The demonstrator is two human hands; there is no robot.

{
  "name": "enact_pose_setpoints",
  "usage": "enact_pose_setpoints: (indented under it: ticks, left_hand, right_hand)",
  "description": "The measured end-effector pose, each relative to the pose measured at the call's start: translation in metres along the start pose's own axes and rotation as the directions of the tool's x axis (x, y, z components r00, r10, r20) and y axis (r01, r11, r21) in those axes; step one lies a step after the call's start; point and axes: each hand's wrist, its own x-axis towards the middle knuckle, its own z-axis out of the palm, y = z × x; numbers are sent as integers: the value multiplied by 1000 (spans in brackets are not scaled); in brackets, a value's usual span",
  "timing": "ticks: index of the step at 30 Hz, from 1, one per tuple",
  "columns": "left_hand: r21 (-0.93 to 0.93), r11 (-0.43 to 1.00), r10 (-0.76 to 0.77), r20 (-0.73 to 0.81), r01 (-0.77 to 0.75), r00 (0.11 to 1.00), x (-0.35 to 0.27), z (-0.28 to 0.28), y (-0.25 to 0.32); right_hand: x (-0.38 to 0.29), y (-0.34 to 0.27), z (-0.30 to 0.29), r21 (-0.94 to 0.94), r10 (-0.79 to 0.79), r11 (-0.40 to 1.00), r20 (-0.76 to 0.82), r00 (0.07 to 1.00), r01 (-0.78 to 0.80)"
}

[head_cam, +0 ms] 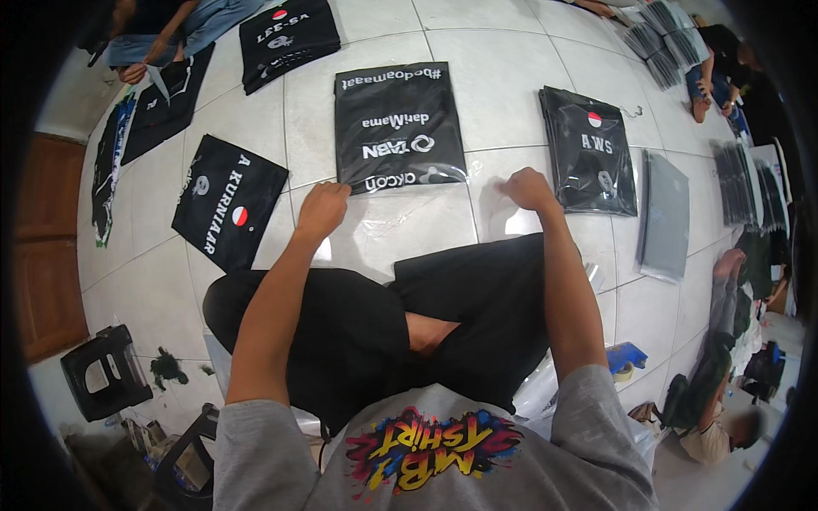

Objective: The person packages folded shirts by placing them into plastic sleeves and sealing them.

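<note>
In front of me on the tiled floor lies a folded black printed shirt in a clear plastic bag (pixel 401 131). My left hand (pixel 324 207) is at the bag's near left corner, with its fingers bent against the plastic; the fingertips are partly hidden. The transparent end of the bag seems to stretch over the tiles towards my legs. My right hand (pixel 528 189) is low over the floor to the right of the bag, its fingers curled; whether they pinch anything cannot be made out. A stack of bagged black shirts (pixel 591 153) lies just beyond it.
A folded black shirt (pixel 231 203) lies on the left, another stack of black shirts (pixel 291 41) farther off. Right are flat clear plastic bags (pixel 664 217) and a tape roll (pixel 623 372). Several people sit around; one person's hands (pixel 134 73) hold something pale. Black plastic stools (pixel 105 373) stand lower left.
</note>
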Motion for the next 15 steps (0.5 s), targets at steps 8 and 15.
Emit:
enact_pose_setpoints:
  ticks: [8, 15]
  left_hand:
    - [-66, 983, -165, 111, 173, 980, 8, -12, 4]
    - [-58, 983, -166, 125, 174, 978, 5, -7, 2]
  right_hand:
    - [-31, -55, -33, -287, 131, 942, -162, 978, -173]
    - [-1, -78, 25, -215, -483, 861, -60, 873, 461]
